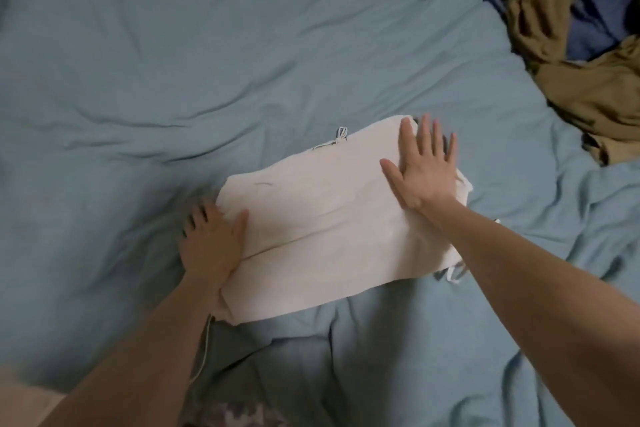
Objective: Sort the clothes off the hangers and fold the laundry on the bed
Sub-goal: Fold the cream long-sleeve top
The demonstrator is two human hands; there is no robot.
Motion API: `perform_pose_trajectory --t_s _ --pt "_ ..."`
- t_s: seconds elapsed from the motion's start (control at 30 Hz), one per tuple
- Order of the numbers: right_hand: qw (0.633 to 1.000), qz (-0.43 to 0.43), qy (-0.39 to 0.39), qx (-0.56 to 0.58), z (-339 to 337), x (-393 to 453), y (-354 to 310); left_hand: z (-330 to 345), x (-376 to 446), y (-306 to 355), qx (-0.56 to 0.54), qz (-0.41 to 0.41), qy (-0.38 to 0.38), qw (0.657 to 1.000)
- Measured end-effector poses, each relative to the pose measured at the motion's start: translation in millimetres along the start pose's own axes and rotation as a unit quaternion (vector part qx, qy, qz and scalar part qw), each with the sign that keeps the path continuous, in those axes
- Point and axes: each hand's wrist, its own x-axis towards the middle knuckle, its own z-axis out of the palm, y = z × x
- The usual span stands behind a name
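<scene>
A cream-white folded garment (329,218) lies as a rough rectangle in the middle of the bed, with thin drawstrings poking out at its far edge and its right corner. My right hand (422,166) lies flat on its far right corner, fingers straight and spread. At the garment's left edge is my left hand (213,239), thumb on top of the cloth and fingers beside or under the edge on the sheet.
The bed is covered with a wrinkled blue-grey sheet (173,62). A heap of unfolded clothes, olive-brown (588,87) and blue (595,10), lies at the far right. A thin white cord (206,347) runs beside my left forearm. Patterned fabric shows at the bottom edge.
</scene>
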Motion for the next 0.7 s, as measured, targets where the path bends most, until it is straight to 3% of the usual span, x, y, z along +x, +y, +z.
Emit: perform_pose_trajectory --t_s 0.07,0.13,0.33,0.47,0.53,0.6,0.7 --pt "0.991 0.110 0.009 0.072 -6.9 -21.0 -4.4 -10.0 -11.8 -2.5 -0.052 0.001 0.000 0.999" --pt "0.972 0.195 -0.014 0.127 -14.4 -35.1 -5.7 -17.5 -17.0 -0.8 -0.128 -0.063 -0.054 0.988" --pt "0.919 0.272 -0.057 0.279 -21.9 -43.4 -9.3 -27.8 -19.6 5.4 -0.243 -0.149 -0.134 0.949" --pt "0.906 0.270 -0.037 0.323 -20.0 -37.8 -13.0 -35.5 -14.1 9.6 -0.422 -0.240 -0.163 0.859" --pt "0.911 0.245 -0.030 0.330 -23.7 -35.7 -14.5 -40.1 -14.9 9.5 -0.477 -0.246 -0.170 0.826" --pt "0.907 0.215 -0.011 0.363 -32.3 -40.9 -18.7 -45.5 -19.2 9.3 -0.492 -0.224 -0.178 0.822" --pt "0.898 0.174 -0.005 0.404 -56.7 -65.2 -25.9 -65.9 -28.0 11.6 -0.449 -0.165 -0.125 0.869"
